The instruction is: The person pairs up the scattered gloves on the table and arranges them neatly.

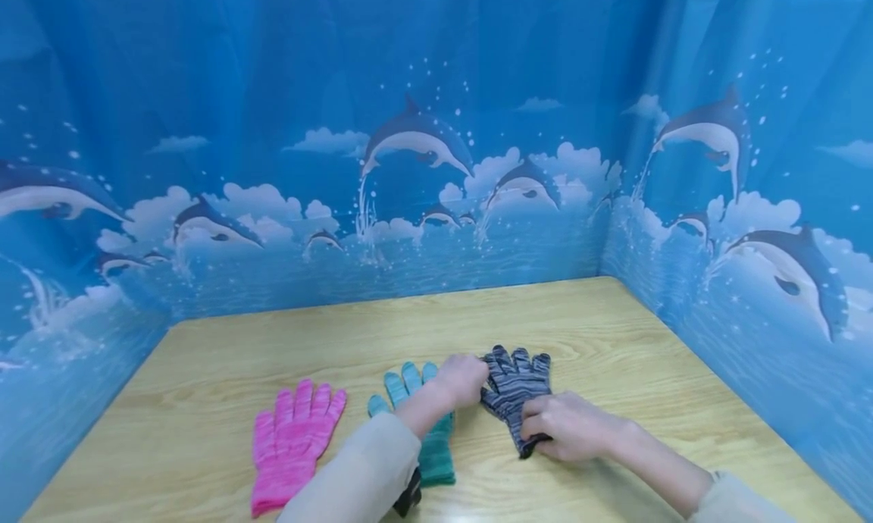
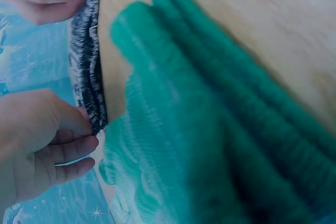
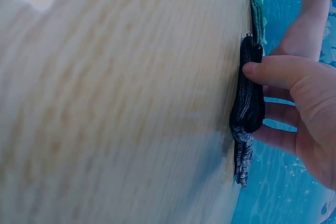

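Observation:
A black-and-grey striped knit glove (image 1: 516, 386) lies on the table, its fingers pointing away from me. My left hand (image 1: 460, 379) pinches the glove's left edge near its fingers; the left wrist view shows that hand (image 2: 44, 142) with thumb and forefinger on the fabric. At the dark cuff, my right hand (image 1: 567, 426) holds the glove, the thumb of this hand (image 3: 307, 98) on the near side of the cuff. Beneath my left forearm lies a green knit glove (image 1: 436, 451), partly covered. A pink knit glove (image 1: 295, 443) lies flat farther left.
The wooden table (image 1: 327, 341) carries the gloves. A small dark piece of fabric (image 1: 409, 494) shows under the left sleeve, mostly hidden. Blue curtains (image 1: 286, 76) printed with dolphins stand around the back and sides of the table.

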Available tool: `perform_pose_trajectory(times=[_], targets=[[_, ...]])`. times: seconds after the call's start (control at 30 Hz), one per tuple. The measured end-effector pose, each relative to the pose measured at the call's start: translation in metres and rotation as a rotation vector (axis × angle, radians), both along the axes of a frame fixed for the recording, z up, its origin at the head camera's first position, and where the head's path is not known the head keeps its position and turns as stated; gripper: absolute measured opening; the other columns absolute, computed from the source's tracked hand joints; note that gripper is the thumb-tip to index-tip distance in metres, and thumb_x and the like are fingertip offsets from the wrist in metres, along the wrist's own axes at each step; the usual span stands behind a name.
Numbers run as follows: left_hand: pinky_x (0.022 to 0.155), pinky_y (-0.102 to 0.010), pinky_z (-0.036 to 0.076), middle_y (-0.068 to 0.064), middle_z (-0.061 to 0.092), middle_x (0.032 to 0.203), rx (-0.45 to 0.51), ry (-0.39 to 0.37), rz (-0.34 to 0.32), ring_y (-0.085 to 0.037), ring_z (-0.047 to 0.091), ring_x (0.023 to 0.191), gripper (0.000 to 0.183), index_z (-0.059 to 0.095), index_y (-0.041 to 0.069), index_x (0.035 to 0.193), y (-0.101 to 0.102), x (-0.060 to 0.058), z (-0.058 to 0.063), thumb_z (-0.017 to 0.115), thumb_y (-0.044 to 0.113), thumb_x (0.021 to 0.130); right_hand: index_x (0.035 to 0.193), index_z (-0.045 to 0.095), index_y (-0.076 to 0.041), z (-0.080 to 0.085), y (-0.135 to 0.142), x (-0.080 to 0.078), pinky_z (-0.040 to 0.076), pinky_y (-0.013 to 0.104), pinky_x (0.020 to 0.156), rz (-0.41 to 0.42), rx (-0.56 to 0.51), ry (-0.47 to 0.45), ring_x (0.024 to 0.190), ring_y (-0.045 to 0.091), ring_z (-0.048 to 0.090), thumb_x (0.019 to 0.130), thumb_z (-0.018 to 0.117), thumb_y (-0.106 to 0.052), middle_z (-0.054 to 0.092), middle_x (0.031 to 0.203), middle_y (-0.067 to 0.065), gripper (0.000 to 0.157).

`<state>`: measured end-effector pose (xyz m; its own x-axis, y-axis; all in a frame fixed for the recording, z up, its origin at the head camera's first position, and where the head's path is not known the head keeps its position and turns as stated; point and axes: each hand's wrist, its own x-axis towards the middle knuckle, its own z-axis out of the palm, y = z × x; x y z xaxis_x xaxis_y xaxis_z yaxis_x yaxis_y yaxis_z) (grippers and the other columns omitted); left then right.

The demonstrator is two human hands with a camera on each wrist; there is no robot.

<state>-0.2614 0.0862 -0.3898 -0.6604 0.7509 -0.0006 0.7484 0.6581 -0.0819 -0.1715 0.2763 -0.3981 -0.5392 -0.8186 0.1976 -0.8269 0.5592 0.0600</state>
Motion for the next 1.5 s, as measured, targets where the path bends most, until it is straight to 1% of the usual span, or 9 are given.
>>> perform_pose_trajectory(times=[0.2, 0.33, 0.47, 0.63, 0.77, 0.9, 1.0, 1.33, 1.5], targets=[[0.054, -0.024, 0.043, 0.004, 0.055, 0.064, -0.052, 0.03, -0.008, -0.009, 0.047, 0.056, 0.017, 0.058, 0.013, 0.066, -0.001, 0.001, 0.0, 0.064, 0.004, 0.079, 0.083, 0.068, -0.023, 0.003, -0.002, 0.0, 0.044, 0.017, 0.058, 0.008, 0.014, 0.009, 0.074, 0.001, 0.053, 0.071, 0.073, -0.019, 0.058, 0.086, -0.01, 0.014], [0.072, -0.029, 0.047, 0.004, 0.059, 0.073, -0.111, 0.049, -0.024, -0.012, 0.054, 0.069, 0.015, 0.061, 0.016, 0.068, -0.001, 0.001, 0.006, 0.065, 0.01, 0.081, 0.081, 0.068, -0.023, 0.004, -0.002, -0.001, 0.044, 0.016, 0.058, 0.032, 0.015, 0.039, 0.075, 0.002, 0.053, 0.071, 0.074, -0.019, 0.057, 0.085, -0.01, 0.013], [0.078, -0.029, 0.045, 0.007, 0.059, 0.08, -0.136, 0.074, -0.168, -0.011, 0.055, 0.077, 0.012, 0.064, 0.02, 0.073, 0.0, 0.005, 0.013, 0.065, 0.012, 0.081, 0.08, 0.067, -0.023, 0.003, -0.002, -0.002, 0.044, 0.016, 0.058, 0.041, 0.013, 0.056, 0.075, 0.002, 0.053, 0.071, 0.074, -0.019, 0.057, 0.084, -0.011, 0.012], [0.057, -0.019, 0.038, 0.01, 0.053, 0.071, -0.133, 0.013, -0.36, -0.006, 0.044, 0.061, 0.015, 0.062, 0.018, 0.073, 0.001, 0.014, 0.014, 0.064, 0.005, 0.079, 0.079, 0.067, -0.022, 0.0, -0.002, -0.003, 0.043, 0.015, 0.058, 0.049, 0.013, 0.072, 0.075, 0.002, 0.053, 0.071, 0.073, -0.019, 0.057, 0.084, -0.011, 0.011], [0.052, -0.018, 0.035, 0.01, 0.047, 0.063, -0.156, 0.001, -0.373, -0.006, 0.04, 0.056, 0.016, 0.06, 0.018, 0.068, 0.001, 0.019, 0.008, 0.065, 0.008, 0.08, 0.075, 0.064, -0.022, -0.002, -0.003, -0.003, 0.04, 0.013, 0.056, 0.058, 0.015, 0.085, 0.071, 0.001, 0.049, 0.069, 0.071, -0.017, 0.054, 0.08, -0.012, 0.011], [0.051, -0.02, 0.032, 0.01, 0.038, 0.055, -0.169, 0.083, -0.385, -0.006, 0.035, 0.051, 0.027, 0.049, 0.019, 0.058, 0.002, 0.02, 0.004, 0.067, 0.01, 0.076, 0.071, 0.058, -0.022, -0.001, -0.003, -0.002, 0.038, 0.012, 0.054, 0.043, 0.022, 0.075, 0.068, 0.0, 0.046, 0.067, 0.071, -0.016, 0.05, 0.077, -0.013, 0.015], [0.052, -0.021, 0.031, 0.01, 0.036, 0.053, -0.175, 0.094, -0.384, -0.007, 0.035, 0.051, 0.03, 0.045, 0.02, 0.056, 0.002, 0.019, 0.003, 0.067, 0.01, 0.075, 0.071, 0.058, -0.022, 0.0, -0.004, 0.0, 0.036, 0.011, 0.054, 0.034, 0.023, 0.051, 0.067, -0.001, 0.046, 0.068, 0.072, -0.016, 0.05, 0.077, -0.013, 0.015], [0.053, -0.02, 0.03, 0.009, 0.039, 0.059, -0.157, 0.046, -0.38, -0.007, 0.034, 0.054, 0.025, 0.051, 0.019, 0.062, 0.003, 0.019, 0.005, 0.065, 0.008, 0.079, 0.078, 0.066, -0.022, 0.002, -0.002, 0.001, 0.035, 0.01, 0.054, 0.022, -0.025, -0.029, 0.065, -0.004, 0.043, 0.08, 0.067, -0.029, 0.049, 0.077, -0.015, 0.007], [0.061, -0.02, 0.032, 0.012, 0.046, 0.064, -0.153, 0.066, -0.391, -0.004, 0.04, 0.058, 0.016, 0.061, 0.022, 0.069, 0.002, 0.023, 0.009, 0.064, 0.014, 0.082, 0.082, 0.069, -0.02, 0.004, 0.003, 0.0, 0.041, 0.012, 0.057, -0.076, -0.152, -0.126, 0.068, -0.005, 0.048, 0.086, 0.064, -0.022, 0.054, 0.079, -0.016, 0.006]])
